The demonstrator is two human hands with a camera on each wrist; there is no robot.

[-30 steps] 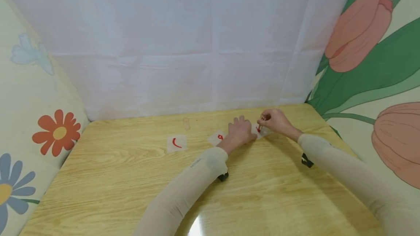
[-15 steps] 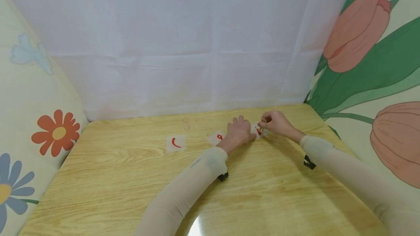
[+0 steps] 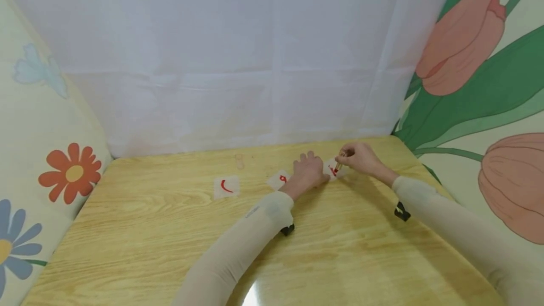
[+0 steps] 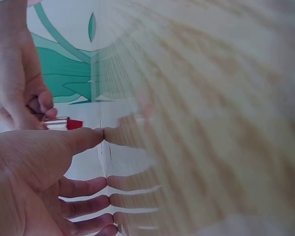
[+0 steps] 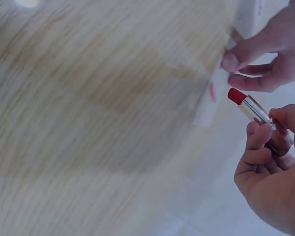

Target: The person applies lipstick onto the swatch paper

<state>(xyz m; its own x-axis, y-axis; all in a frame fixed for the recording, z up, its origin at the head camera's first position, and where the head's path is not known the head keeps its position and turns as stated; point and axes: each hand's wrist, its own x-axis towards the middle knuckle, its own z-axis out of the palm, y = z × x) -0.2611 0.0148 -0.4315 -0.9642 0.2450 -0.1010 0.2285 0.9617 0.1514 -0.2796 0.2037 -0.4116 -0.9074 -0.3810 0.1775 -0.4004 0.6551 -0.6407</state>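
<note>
My right hand [image 3: 361, 157] pinches a lipstick [image 5: 250, 109] with a shiny gold tube and a bare red tip. In both wrist views the tip stands a little apart from the surface. Below it lies a thin white sheet [image 3: 330, 162] with a red mark on it. My left hand [image 3: 308, 171] rests beside this sheet, fingers spread and fingertips on the table, the thumb at the sheet's left edge. Left of that hand lies a second sheet [image 3: 275, 180] with a small red loop, partly covered by the hand.
Farther left is a third white sheet [image 3: 217, 191] bearing a red curve. A faint small outlined shape [image 3: 240, 161] lies behind it on the wooden table [image 3: 148, 230]. A white cloth [image 3: 212, 60] hangs at the table's back edge. Painted walls flank both sides.
The red mark on the right-hand sheet shows more strokes than a second ago. My right hand has shifted slightly, with the lipstick still pinched. The left hand stays in place.
</note>
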